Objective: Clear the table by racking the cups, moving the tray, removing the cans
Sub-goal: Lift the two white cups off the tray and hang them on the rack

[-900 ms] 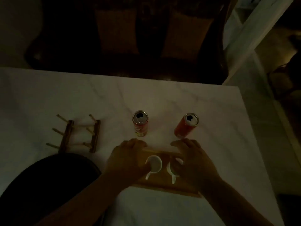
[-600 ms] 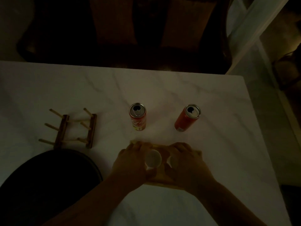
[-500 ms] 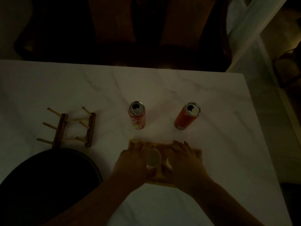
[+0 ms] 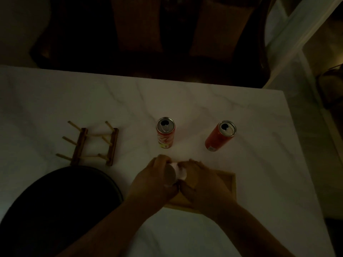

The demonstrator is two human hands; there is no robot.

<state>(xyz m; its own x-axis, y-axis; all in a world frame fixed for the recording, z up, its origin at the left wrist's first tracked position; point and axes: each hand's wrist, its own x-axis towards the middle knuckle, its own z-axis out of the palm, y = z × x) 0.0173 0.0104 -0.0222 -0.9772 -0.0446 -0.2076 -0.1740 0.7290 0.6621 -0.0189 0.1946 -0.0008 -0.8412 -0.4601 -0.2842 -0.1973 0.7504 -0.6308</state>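
My left hand [image 4: 155, 179] is shut on a white cup [image 4: 170, 174] tipped on its side above the left end of the wooden tray [image 4: 231, 184]. My right hand [image 4: 204, 184] is closed on a second white cup [image 4: 181, 171], pressed right against the first. Both hands hide most of the cups and the tray's left half. Beyond the hands stand two opened red cans, one [image 4: 165, 133] at the centre and one [image 4: 220, 136] to the right. A wooden peg rack [image 4: 96, 143] lies to the left with its pegs bare.
A dark round object [image 4: 61, 204] covers the near left of the white marble table [image 4: 185, 101]. A dark chair [image 4: 157, 34] stands past the far edge. The table's right edge runs along a pale floor.
Both hands have closed around the cups and raised them off the tray, tipping them together. The tray's right part now shows bare.
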